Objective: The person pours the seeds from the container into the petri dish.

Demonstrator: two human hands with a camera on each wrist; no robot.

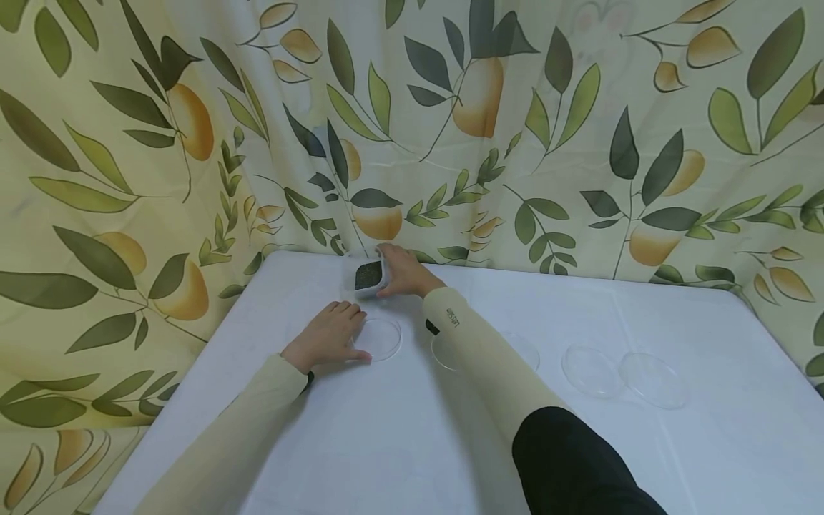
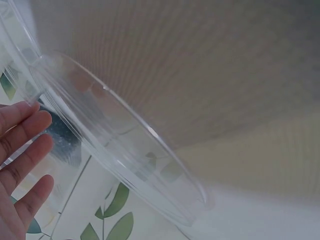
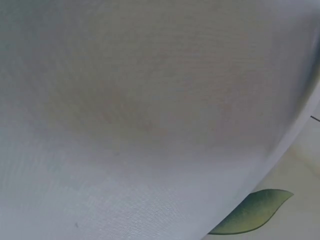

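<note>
At the back edge of the table, my right hand [image 1: 405, 272] grips a small white container [image 1: 370, 279] from its right side. Dark, grainy material fills the container; what it is I cannot tell. My left hand [image 1: 330, 334] lies at the left side of a clear round petri dish [image 1: 384, 340], thumb along its near rim. In the left wrist view, the fingers [image 2: 30, 155] look fairly straight beside the clear dish [image 2: 125, 135]. Only white cloth and the table's edge appear in the right wrist view, so the right hand is hidden there.
Another pair of clear round dishes [image 1: 444, 352] lies partly under my right forearm. Further right, two more clear dishes [image 1: 592, 372] touch or overlap on the white tablecloth [image 1: 386, 443]. A leaf-patterned curtain [image 1: 547, 143] hangs behind the table.
</note>
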